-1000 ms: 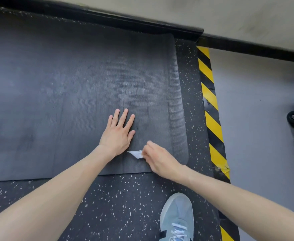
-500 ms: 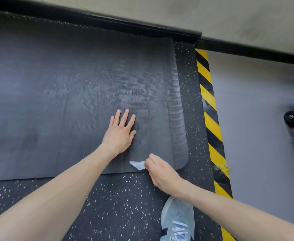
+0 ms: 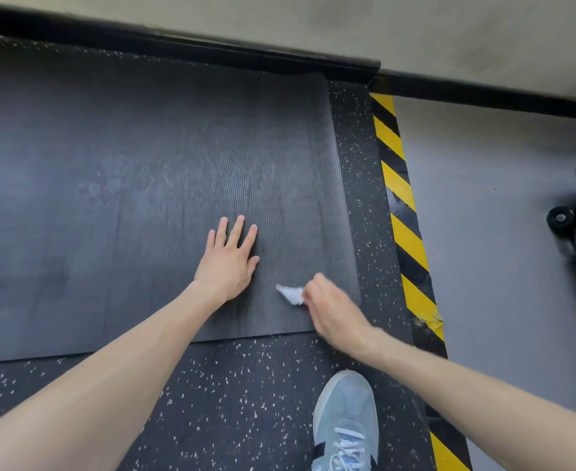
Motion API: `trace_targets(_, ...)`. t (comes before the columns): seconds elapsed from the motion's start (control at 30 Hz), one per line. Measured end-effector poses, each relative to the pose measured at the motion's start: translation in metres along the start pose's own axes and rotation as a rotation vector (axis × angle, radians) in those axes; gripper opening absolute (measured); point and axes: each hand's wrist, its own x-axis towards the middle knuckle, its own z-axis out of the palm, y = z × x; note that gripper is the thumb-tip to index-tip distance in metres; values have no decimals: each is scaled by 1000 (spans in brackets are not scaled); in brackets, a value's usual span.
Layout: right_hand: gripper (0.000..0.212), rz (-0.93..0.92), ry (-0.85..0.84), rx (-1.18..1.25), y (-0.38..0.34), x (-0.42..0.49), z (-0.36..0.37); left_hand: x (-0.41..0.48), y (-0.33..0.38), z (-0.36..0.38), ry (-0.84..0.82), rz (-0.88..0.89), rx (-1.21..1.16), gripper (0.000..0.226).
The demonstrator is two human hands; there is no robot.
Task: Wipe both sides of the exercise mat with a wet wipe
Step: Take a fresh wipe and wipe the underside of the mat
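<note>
The mat [image 3: 144, 198] is laid flat on the speckled floor [image 3: 246, 402], and a crumpled white wipe [image 3: 290, 294] is held against its ribbed surface near the right near corner. The wipe is pinched in the curled fingers of the blurred right hand [image 3: 334, 311], while the left hand [image 3: 229, 263] is pressed flat on the mat just beside it, fingers straight. A blue shoe [image 3: 346, 419] is seen on the floor below the right hand, and yellow-black tape [image 3: 405, 205] is laid right of the mat.

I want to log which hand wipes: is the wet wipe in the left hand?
No, the right hand pinches the wet wipe on the exercise mat; the left hand lies flat, empty.
</note>
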Motion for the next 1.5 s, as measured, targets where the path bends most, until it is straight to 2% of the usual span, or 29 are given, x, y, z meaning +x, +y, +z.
trace_targets(0.07, 15, -160, -87, -3, -8, -22, 3, 0, 0, 1, 8, 5, 6, 64)
trace_targets(0.13, 10, -146, -103, 63, -6, -26, 0, 0, 2, 2, 7, -4, 14, 64)
trace_targets(0.23, 9, 90, -49, 338, -6, -15, -11, -1, 7, 2, 66, 39, 69, 63)
trace_targets(0.37, 8, 511, 158, 628, 18, 7, -44, 11, 23, -2, 159, 218, 114, 54)
trace_targets(0.47, 4, 659, 220, 757, 55, 14, -65, 31, 41, -9, 248, 260, 20, 45)
trace_targets(0.57, 5, 723, 260, 822, 78, 12, -69, 53, 65, -17, 208, 355, -70, 56)
trace_targets(0.7, 7, 666, 295, 688, 88, 16, -67, 90, 98, -23, 86, 481, 44, 56)
trace_targets(0.77, 9, 593, 356, 584, 89, 23, -69, 102, 101, -18, 16, 484, 72, 53)
trace_targets(0.83, 12, 489, 408, 471, 90, 34, -69, 109, 95, -12, 13, 502, 36, 52)
trace_targets(1.03, 10, 213, 251, 178, 82, 42, -39, 115, 82, -12, 30, 534, 16, 53)
trace_targets(1.13, 11, 162, 209, 151, 79, 30, -34, 115, 82, -13, 13, 543, 20, 52)
trace_targets(1.33, 20, 71, 4, 136, 48, -60, -13, 114, 86, -12, -14, 508, 36, 55)
trace_targets(1.43, 21, 75, 36, 72, 54, -45, -13, 113, 89, -12, -26, 508, 52, 55)
trace_targets(1.5, 15, 124, 118, 46, 65, -8, -18, 113, 89, -14, -37, 500, 63, 55)
